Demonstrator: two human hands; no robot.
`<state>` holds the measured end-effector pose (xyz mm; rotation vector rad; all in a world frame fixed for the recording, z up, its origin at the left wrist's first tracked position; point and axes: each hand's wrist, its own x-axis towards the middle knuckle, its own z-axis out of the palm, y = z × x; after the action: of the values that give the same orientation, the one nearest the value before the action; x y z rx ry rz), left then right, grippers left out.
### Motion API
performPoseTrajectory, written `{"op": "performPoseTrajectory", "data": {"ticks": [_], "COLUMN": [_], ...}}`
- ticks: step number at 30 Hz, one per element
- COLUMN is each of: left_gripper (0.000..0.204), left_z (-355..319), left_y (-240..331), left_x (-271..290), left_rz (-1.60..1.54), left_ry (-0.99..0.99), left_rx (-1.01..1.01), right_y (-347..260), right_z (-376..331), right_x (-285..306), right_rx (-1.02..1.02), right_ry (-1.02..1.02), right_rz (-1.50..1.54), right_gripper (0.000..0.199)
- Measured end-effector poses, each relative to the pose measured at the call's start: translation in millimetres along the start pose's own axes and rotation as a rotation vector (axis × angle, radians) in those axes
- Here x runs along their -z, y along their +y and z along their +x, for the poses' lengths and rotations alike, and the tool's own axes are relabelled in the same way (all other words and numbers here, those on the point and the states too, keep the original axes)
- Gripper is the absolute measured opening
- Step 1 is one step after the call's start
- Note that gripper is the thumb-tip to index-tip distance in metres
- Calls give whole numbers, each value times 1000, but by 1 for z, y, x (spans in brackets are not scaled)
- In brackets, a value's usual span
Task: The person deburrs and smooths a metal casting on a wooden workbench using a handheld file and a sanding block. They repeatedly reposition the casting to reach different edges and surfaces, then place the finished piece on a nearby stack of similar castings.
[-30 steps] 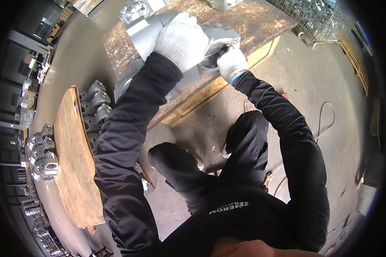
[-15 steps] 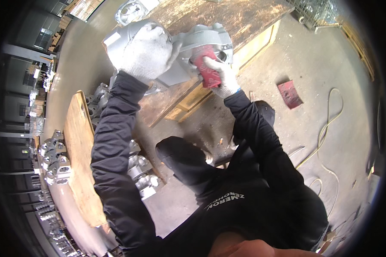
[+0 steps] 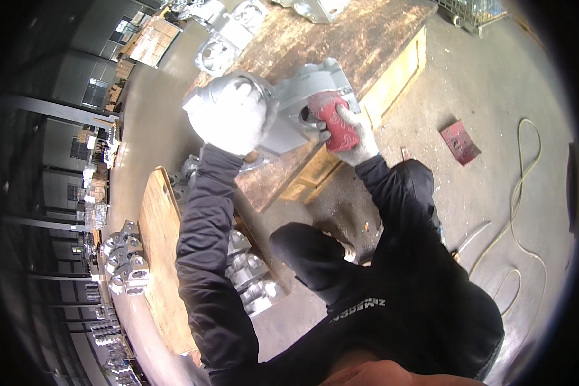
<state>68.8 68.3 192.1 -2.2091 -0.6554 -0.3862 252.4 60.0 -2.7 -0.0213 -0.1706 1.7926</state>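
Observation:
A grey metal casting (image 3: 316, 82) with a wide flanged end and round openings lies on the workbench. My left hand (image 3: 237, 119), in a white glove, is curled over the casting's left end; glare washes out much of the glove. In my gloved right hand (image 3: 360, 138) is a curved piece of red sandpaper (image 3: 338, 125), gripped between thumb and fingers. It rests against the near side of the flange, just right of a dark opening.
The worn wooden workbench (image 3: 315, 38) carries further castings (image 3: 219, 55) at its far left. A red sheet (image 3: 460, 143) and a pale hose (image 3: 518, 193) lie on the floor at right. Left of my arm are a plywood board (image 3: 164, 257) and more metal parts (image 3: 127, 264).
The sandpaper has shifted rightward across the flange, uncovering an opening on its left. My left hand stays on the casting. The whole view has swung, so the scene sits lower and farther right.

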Motion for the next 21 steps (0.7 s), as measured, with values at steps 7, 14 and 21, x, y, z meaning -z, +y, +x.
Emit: {"op": "performPoseTrajectory", "data": {"ticks": [7, 14, 21], "left_gripper": [17, 28, 44], "left_z": [2, -43, -58], "left_y": [-2, 151, 226], "left_x": [-3, -28, -112], "left_rz": [-57, -470, -2434], "left_ry": [-74, 268, 641], "left_rx": [26, 990, 1724], "right_y": [6, -24, -21], "right_z": [25, -26, -33], "right_x": [4, 13, 26], "right_rx": [200, -233, -112], "right_ry": [-110, 131, 210], "right_rz": [-2142, -446, -732], "right_gripper": [44, 68, 42]}}
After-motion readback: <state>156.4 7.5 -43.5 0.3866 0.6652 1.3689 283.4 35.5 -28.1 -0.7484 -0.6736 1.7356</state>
